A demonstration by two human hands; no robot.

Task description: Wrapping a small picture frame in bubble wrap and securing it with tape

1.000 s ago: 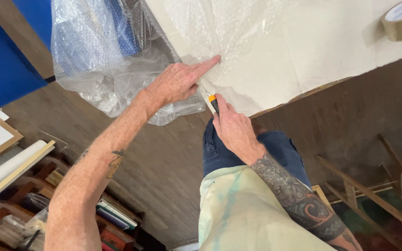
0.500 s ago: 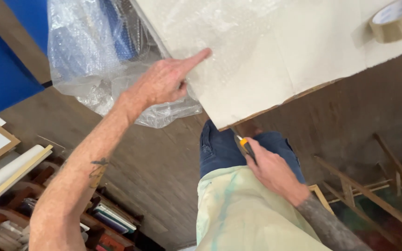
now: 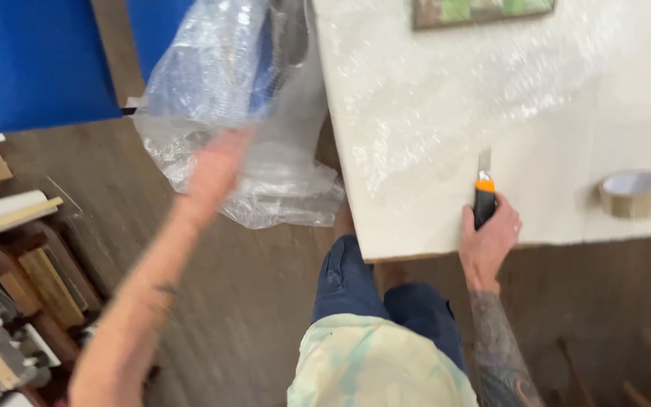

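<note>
Now the left hand [image 3: 216, 169] has swung off the table, blurry, grip unclear, by the bubble wrap [image 3: 242, 128] upper left. Right hand [image 3: 489, 234] squeezes the knife [image 3: 484, 197] mid-right. Cutting step; next needs a steady blade.

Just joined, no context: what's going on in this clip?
A person stands at a white table spread with bubble wrap. The right hand grips a black-and-orange utility knife, blade out, resting on the table near its front edge. The left hand, motion-blurred, is off the table by a bundle of clear wrap. A tape roll lies to the right.
</note>
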